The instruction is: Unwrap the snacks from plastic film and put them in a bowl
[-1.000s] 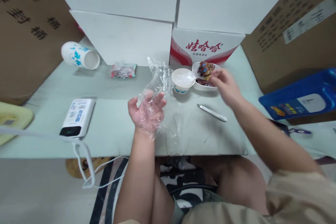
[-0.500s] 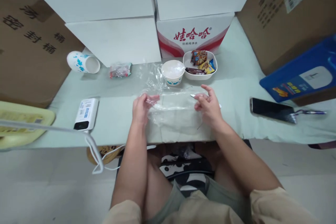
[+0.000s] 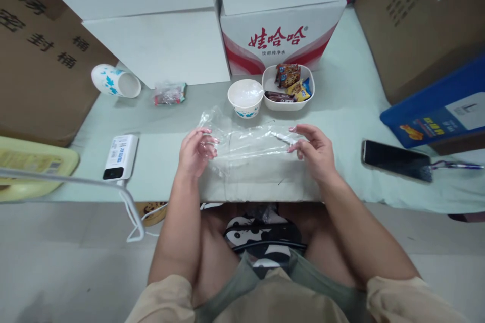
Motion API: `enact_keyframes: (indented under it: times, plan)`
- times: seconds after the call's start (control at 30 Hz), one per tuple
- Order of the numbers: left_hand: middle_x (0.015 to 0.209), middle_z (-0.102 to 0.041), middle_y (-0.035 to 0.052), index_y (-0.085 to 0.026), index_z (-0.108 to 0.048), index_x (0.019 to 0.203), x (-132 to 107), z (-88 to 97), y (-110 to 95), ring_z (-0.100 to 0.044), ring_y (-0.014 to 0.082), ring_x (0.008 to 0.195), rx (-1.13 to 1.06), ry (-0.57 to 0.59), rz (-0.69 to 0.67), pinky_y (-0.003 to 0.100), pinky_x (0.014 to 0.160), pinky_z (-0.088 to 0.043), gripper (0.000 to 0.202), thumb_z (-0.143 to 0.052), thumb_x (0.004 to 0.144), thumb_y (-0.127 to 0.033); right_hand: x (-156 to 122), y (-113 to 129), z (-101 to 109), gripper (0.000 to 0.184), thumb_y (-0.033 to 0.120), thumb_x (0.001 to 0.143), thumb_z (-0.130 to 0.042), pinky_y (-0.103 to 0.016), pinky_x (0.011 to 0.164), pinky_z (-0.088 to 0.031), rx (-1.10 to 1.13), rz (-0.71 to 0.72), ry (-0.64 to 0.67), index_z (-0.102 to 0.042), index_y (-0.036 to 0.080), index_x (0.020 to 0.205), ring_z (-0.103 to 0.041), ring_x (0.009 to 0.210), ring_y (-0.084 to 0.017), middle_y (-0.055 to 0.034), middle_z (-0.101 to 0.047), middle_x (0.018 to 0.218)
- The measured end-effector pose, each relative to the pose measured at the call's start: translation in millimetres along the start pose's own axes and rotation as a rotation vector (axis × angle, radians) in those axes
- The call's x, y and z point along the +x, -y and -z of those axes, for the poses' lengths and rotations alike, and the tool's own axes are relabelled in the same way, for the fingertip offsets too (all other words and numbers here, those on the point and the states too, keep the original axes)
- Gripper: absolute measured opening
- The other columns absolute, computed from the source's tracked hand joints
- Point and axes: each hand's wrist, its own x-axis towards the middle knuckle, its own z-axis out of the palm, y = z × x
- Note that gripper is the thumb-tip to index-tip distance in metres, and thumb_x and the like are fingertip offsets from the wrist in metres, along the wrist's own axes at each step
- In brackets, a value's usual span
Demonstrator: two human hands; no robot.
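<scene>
A crumpled sheet of clear plastic film (image 3: 252,142) lies spread on the table between my two hands. At its left edge is my left hand (image 3: 197,152), fingers loosely curved and apart. My right hand (image 3: 313,152) is at the film's right side, thumb and forefinger parted, with nothing visible gripped between them. A small whitish sliver (image 3: 279,137), too small to name, shows on the film close to the right fingertips. Just beyond the film stands a white paper bowl (image 3: 245,98) with blue leaf print; clear plastic seems to lie inside it.
A white tray (image 3: 288,106) holds several wrapped snacks. Behind are a white-and-red carton (image 3: 280,35) and brown boxes. To the left are a tipped paper bowl (image 3: 115,82), a wrapped packet (image 3: 169,94) and a power bank (image 3: 121,156). A phone (image 3: 396,160) lies right.
Both hands have moved apart and their fingers have loosened. The film now lies flatter and stretched lower between them. The whole view has shifted slightly.
</scene>
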Motion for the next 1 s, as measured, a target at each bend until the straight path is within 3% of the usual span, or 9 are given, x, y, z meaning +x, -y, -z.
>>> enact_keyframes:
  times: [0.13,0.23,0.33,0.4,0.5,0.6,0.77,0.9,1.0]
  plan:
    - [0.066,-0.067,0.0015,-0.016,-0.061,0.082,0,7.4,5,-0.064,0.0111,0.052,0.039,-0.139,0.047,0.018,0.046,-0.047,0.022,-0.067,0.07,-0.033,0,-3,1,0.027,0.044,0.076,-0.069,-0.037,0.083,-0.057,-0.029,-0.042,-0.091,-0.067,0.024,0.094,-0.07,0.095,-0.022,-0.0045,-0.074,0.096]
    - [0.068,-0.067,0.0015,-0.016,-0.06,0.083,-4,9.1,11,-0.064,0.0108,0.053,0.097,-0.175,0.129,0.017,0.047,-0.046,0.015,-0.064,0.073,-0.026,-2,-5,-1,0.035,0.051,0.076,-0.067,-0.033,0.071,-0.058,-0.007,-0.226,-0.064,-0.065,0.024,0.098,-0.072,0.083,-0.019,-0.0052,-0.072,0.107]
    - [0.066,-0.066,-0.0004,-0.02,-0.057,0.092,-10,8.0,13,-0.062,0.0118,0.05,0.212,-0.177,0.164,0.017,0.044,-0.043,0.015,-0.058,0.084,-0.032,-9,-1,-5,0.057,0.051,0.074,-0.07,-0.027,0.054,-0.053,-0.061,-0.376,0.058,-0.057,0.029,0.125,-0.071,0.071,-0.015,-0.0076,-0.065,0.129]
    - [0.06,-0.062,-0.0024,-0.022,-0.056,0.098,-14,7.1,13,-0.059,0.0115,0.046,0.335,-0.198,0.14,0.016,0.04,-0.038,0.015,-0.053,0.09,-0.035,-13,2,-8,0.078,0.045,0.072,-0.074,-0.027,0.05,-0.051,-0.107,-0.413,0.133,-0.044,0.033,0.143,-0.068,0.064,-0.015,-0.008,-0.069,0.121]
    - [0.054,-0.057,-0.0043,-0.021,-0.057,0.103,-14,8.7,12,-0.051,0.01,0.039,0.406,-0.179,0.072,0.015,0.035,-0.027,0.021,-0.048,0.095,-0.038,-15,5,-12,0.085,0.041,0.074,-0.073,-0.028,0.05,-0.05,-0.127,-0.323,0.156,-0.037,0.03,0.15,-0.061,0.055,-0.013,-0.0036,-0.074,0.092]
    - [0.058,-0.061,-0.0034,-0.021,-0.056,0.113,-11,16.0,8,-0.049,0.008,0.038,0.332,-0.097,0.058,0.015,0.034,-0.019,0.031,-0.057,0.09,-0.042,-11,4,-10,0.072,0.043,0.078,-0.069,-0.028,0.05,-0.05,-0.102,-0.163,0.06,-0.045,0.027,0.144,-0.056,0.056,-0.013,-0.0031,-0.074,0.09]
    - [0.078,-0.073,0.001,-0.026,-0.046,0.137,-12,31.5,2,-0.06,0.0086,0.052,0.186,0.108,0.027,0.016,0.044,-0.036,0.085,-0.084,0.062,-0.021,-5,-2,1,0.054,0.042,0.083,-0.065,-0.028,0.046,-0.046,-0.124,-0.033,-0.04,-0.052,0.029,0.134,-0.053,0.056,-0.013,-0.0056,-0.072,0.1]
    - [0.091,-0.074,0.0027,-0.031,-0.05,0.134,-17,30.3,0,-0.071,0.0144,0.078,0.045,0.102,-0.042,0.021,0.064,-0.051,0.077,-0.077,0.064,-0.017,-6,-3,3,0.058,0.05,0.084,-0.064,-0.03,0.054,-0.054,-0.104,0.06,-0.076,-0.048,0.034,0.138,-0.063,0.073,-0.017,-0.0073,-0.069,0.113]
    - [0.098,-0.074,0.0034,-0.03,-0.054,0.128,-16,22.1,3,-0.072,0.0168,0.088,0.022,0.1,-0.039,0.026,0.072,-0.054,0.065,-0.071,0.067,-0.019,-9,-2,-1,0.069,0.051,0.079,-0.071,-0.035,0.067,-0.059,-0.093,0.035,0.016,-0.042,0.038,0.141,-0.066,0.082,-0.018,-0.0066,-0.065,0.127]
